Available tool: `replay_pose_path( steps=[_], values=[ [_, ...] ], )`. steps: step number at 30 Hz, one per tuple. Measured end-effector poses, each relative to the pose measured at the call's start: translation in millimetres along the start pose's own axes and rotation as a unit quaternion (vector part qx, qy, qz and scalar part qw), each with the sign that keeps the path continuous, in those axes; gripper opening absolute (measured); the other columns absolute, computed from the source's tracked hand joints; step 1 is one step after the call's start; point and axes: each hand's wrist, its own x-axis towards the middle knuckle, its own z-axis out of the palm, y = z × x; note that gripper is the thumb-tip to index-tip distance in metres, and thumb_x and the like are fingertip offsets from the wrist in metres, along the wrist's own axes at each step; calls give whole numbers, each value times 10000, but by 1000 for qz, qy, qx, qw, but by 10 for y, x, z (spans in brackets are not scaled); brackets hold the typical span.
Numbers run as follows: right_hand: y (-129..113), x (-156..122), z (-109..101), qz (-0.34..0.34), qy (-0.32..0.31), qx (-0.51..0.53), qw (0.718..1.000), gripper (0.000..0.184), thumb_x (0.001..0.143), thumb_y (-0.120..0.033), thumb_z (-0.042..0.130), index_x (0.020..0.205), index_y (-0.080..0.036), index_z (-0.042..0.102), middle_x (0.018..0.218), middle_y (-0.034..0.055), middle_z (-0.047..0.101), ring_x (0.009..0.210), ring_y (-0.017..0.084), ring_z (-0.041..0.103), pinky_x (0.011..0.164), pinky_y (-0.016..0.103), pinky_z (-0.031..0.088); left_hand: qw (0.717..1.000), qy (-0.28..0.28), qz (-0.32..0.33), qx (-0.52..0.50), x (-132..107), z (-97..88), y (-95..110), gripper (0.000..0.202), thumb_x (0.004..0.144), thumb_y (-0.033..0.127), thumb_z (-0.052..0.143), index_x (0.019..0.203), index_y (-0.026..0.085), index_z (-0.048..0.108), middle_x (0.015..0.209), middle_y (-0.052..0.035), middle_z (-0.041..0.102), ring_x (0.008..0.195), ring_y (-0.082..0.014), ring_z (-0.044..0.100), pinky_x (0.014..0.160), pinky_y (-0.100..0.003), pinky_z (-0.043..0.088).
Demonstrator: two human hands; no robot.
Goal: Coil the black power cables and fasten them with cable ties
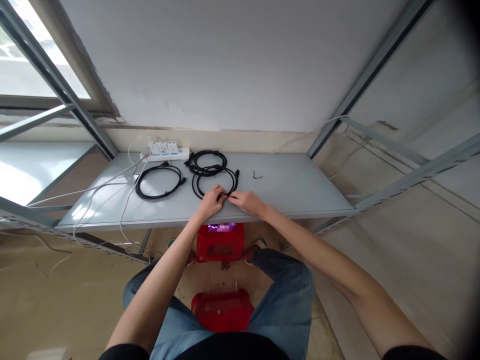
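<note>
1. Head view: the near coil (236, 183) of black cable lies mid-shelf. The left hand (212, 202) pinches its near edge; the right hand (247, 201) has its fingertips pressed together there, on what exactly I cannot tell.
2. If that pinch slackens, the loops could spring apart.
3. The far coil (225, 160) overlaps it, so a tug could drag both.
4. Close to the shelf (296, 190)'s near edge, loosened cable might slip over.

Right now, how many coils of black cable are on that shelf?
3 in view: a left coil, a back coil beside the white power strip, and a front coil under the left hand and right hand. The last two overlap.
</note>
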Motion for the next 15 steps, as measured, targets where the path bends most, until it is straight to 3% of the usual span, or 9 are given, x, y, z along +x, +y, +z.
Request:
replay_pose_path(
  steps=[9, 15],
  values=[
    [-26, -2, 32, 2, 43, -21, 999, 282, 1111, -121, 433, 1118, -145, 714, 1066, 124, 694, 925, 205, 571, 716, 302, 383, 1000, 6, 1, -25, 7, -30, 42, 103, 926, 170, 609, 832, 212, 611, 950, -48, 621, 863, -203, 622, 841, -345, 503],
    [-73, 1, 2, 36, 39, -59, 997, 282, 1107, -150, 444, 1061, -154, 723, 1032, 135, 695, 976, 245, 562, 762, 336, 392, 1000, 5, -6, -22, 9, -24, 40, 99, 926, 173, 615, 836, 212, 617, 961, -53, 631, 865, -208, 627, 835, -351, 504]
  ],
)
